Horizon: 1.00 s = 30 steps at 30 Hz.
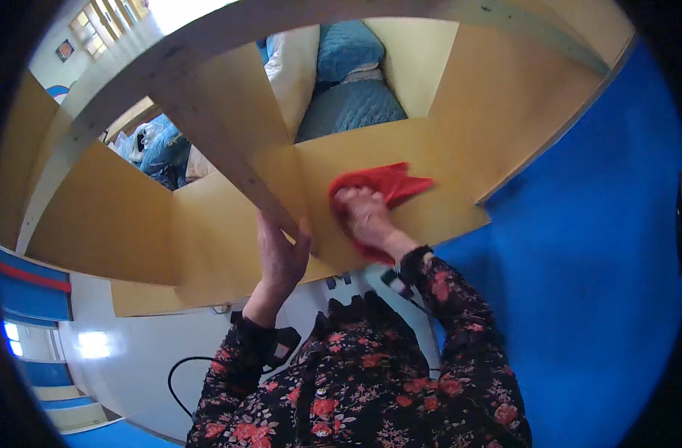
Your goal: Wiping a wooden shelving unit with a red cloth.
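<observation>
On the pale wooden shelf board lies a crumpled red cloth. My right hand presses down on it with bent fingers, slightly blurred, and cloth shows on both sides of the hand. To the left, an upright wooden divider runs down to the board. My left hand grips its lower front edge, thumb on the right side and the other fingers mostly hidden behind the left side.
Blue quilted bedding and a white bundle sit behind the shelf. More bedding and clear plastic show through the left opening. A wooden side panel bounds the compartment, with a blue surface beyond. A black cable hangs beside my left arm.
</observation>
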Available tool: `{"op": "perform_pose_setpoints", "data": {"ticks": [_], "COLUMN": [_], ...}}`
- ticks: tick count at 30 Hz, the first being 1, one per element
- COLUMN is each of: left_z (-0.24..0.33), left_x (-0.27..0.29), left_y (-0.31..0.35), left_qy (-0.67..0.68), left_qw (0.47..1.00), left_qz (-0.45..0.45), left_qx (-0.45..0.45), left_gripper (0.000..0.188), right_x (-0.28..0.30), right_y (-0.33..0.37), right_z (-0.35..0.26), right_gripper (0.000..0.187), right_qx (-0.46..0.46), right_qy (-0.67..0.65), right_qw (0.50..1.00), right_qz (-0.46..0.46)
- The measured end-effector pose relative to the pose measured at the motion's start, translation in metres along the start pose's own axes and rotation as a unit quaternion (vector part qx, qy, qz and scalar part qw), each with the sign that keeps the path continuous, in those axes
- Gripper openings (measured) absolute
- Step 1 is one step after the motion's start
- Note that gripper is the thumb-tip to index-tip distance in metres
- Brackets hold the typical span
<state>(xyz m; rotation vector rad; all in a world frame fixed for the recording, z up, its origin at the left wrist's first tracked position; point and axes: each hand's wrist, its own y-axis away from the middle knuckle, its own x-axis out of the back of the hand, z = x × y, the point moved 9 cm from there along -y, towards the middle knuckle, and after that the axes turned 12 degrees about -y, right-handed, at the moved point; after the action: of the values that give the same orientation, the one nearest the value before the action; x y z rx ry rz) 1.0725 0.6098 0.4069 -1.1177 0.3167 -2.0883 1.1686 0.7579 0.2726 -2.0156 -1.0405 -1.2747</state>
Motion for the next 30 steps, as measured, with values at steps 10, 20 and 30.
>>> {"op": "perform_pose_setpoints", "data": {"ticks": [10, 20, 30], "left_z": [0.008, -0.017, -0.024], "left_x": [0.005, -0.022, -0.018], "left_y": [-0.013, 0.003, 0.009], "left_qy": [-0.004, -0.012, 0.037], "left_qw": [1.000, 0.997, 0.996], "left_qz": [-0.017, -0.041, -0.007], "left_qx": [0.020, 0.072, 0.077], "left_gripper": [0.042, 0.039, 0.040], "right_x": [0.019, 0.062, 0.028], "right_y": [-0.101, -0.112, 0.048], "right_z": [0.019, 0.159, 0.091], "right_gripper": [0.057, 0.058, 0.067], "right_qx": [0.053, -0.137, -0.138], "right_qy": [-0.023, 0.019, 0.128], "right_qw": [0.989, 0.978, 0.973], "right_qz": [0.135, 0.159, 0.132]}}
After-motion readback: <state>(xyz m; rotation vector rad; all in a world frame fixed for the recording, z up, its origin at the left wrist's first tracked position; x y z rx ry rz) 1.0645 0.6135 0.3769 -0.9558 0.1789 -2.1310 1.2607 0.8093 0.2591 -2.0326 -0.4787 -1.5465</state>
